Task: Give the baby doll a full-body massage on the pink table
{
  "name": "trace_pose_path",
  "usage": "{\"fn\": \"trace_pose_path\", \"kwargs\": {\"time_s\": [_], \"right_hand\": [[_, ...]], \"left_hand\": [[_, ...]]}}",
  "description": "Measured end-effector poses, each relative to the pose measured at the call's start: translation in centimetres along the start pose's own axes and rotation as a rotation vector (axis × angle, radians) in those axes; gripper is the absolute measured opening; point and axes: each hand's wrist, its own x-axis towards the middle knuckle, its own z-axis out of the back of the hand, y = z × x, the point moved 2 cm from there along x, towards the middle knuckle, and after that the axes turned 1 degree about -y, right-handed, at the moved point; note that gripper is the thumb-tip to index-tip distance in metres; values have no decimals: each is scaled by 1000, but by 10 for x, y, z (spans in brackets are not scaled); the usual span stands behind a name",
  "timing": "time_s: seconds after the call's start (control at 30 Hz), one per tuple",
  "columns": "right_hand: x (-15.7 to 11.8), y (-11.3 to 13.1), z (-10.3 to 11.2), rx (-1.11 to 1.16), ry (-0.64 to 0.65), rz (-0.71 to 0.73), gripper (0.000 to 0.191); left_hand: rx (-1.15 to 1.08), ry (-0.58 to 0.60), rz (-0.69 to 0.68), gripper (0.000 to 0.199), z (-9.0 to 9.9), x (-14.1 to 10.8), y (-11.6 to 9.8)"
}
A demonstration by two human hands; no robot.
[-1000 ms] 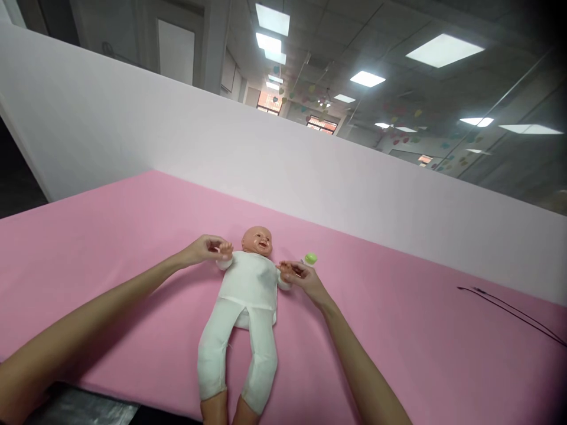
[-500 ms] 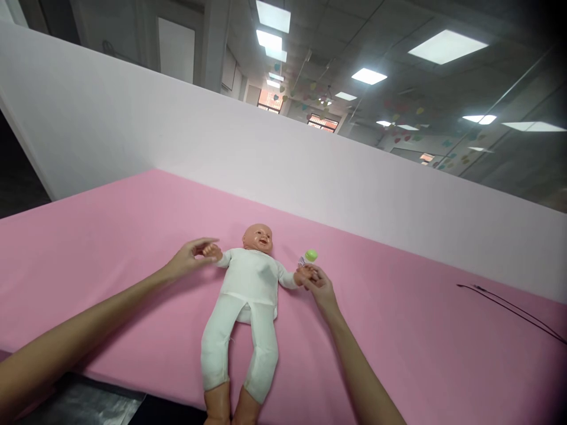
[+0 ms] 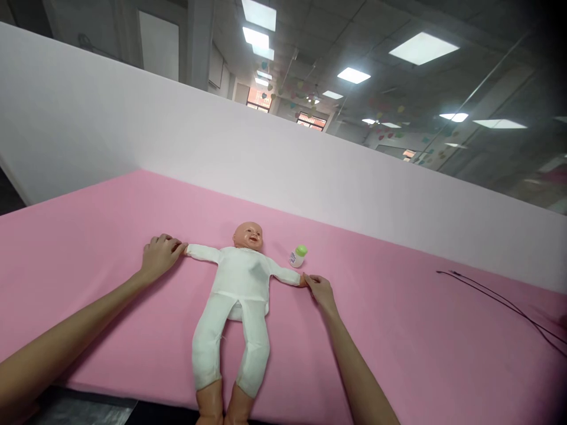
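Observation:
A baby doll point(image 3: 241, 277) in a white top and white leggings lies face up on the pink mat point(image 3: 390, 330), its arms stretched out to both sides. My left hand point(image 3: 162, 255) is closed on the doll's hand at the left, hiding most of it. At the other side my right hand point(image 3: 319, 289) pinches the doll's other hand, with a bit of the doll's wrist showing beside my fingers. A small jar point(image 3: 297, 257) with a green lid stands on the mat just beyond that arm.
Behind the doll a white padded wall point(image 3: 283, 171) runs along the mat's far edge. Thin black cords point(image 3: 496, 298) lie on the mat at the right. Dark floor shows below the mat's near edge at lower left.
My left hand has moved outward to the left and closed on the doll's hand. Both doll arms are now drawn out straighter, and the jar is in fuller view.

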Motion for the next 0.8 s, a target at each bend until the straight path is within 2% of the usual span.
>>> {"fn": "trace_pose_path", "kwargs": {"time_s": [0.1, 0.17, 0.23, 0.27, 0.3, 0.37, 0.47, 0.5, 0.53, 0.57, 0.63, 0.7, 0.8], "right_hand": [[5, 3, 3, -50, -58, 48, 46], [8, 7, 6, -73, -115, 81, 49], [11, 14, 6, -72, -166, 139, 56], [12, 20, 6, -64, -182, 183, 57], [13, 26, 4, -60, -194, 236, 57], [14, 37, 0, -80, -209, 359, 54], [18, 50, -10, -186, -201, 544, 49], [20, 52, -14, -229, -191, 600, 49], [22, 52, -18, -271, -176, 649, 51], [24, 51, -22, -312, -156, 688, 53], [29, 47, -28, -388, -103, 735, 55], [36, 43, -30, -448, -49, 750, 57], [42, 43, -25, -471, -10, 736, 57]], "left_hand": [[-50, -135, -84, 47, 7, -3, -21], [-196, -221, -206, 48, 17, -9, -53], [-449, -226, -298, 46, 25, -17, -98], [-618, -173, -336, 44, 27, -21, -124], [-817, -61, -364, 42, 26, -24, -152], [-1223, 266, -290, 41, 15, -27, -207], [-1648, 779, 82, 48, -18, -26, -277], [-1706, 907, 237, 53, -31, -25, -295], [-1737, 983, 365, 58, -44, -23, -311], [-1758, 1006, 456, 62, -54, -21, -323], [-1779, 993, 539, 68, -71, -15, -341], [-1786, 962, 538, 71, -80, -10, -350], [-1774, 947, 527, 73, -83, -4, -352]]}}
